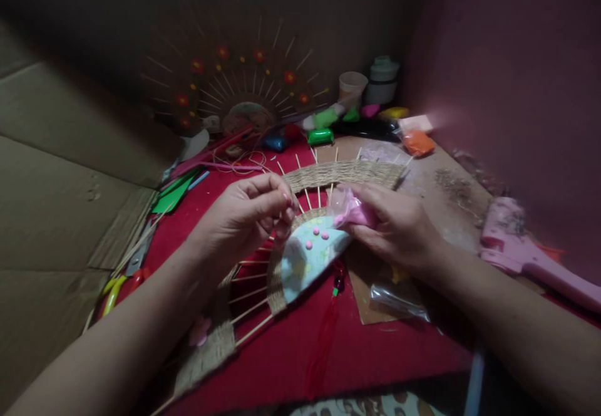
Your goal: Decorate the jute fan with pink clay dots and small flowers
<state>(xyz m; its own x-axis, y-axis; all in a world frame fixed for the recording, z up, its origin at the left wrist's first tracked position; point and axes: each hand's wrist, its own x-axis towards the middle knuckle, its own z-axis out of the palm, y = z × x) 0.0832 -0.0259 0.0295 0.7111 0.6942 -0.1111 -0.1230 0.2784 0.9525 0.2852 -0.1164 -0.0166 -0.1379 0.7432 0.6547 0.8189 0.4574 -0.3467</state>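
Note:
My left hand (256,209) is closed in a pinch above the fan, and a speck of pink clay shows at the fingertips. In my right hand (394,225) is a clear plastic bag of pink clay (354,210), its mouth turned toward the left hand. Below them lies a woven fan (342,175) of thin sticks and straw-coloured cord, with a pale blue patterned half-round centre (300,272). Several small pink balls (308,245) sit on that centre. A pink flower (200,331) is on the fan's lower left band. A red tassel (323,341) hangs from the centre's edge.
Bags of coloured clay, among them an orange one (417,143) and a green one (320,136), lie behind the fan. A pink glue gun (507,234) is at right. Another fan with red flowers (248,115) leans at the back. Cardboard (51,171) walls the left side.

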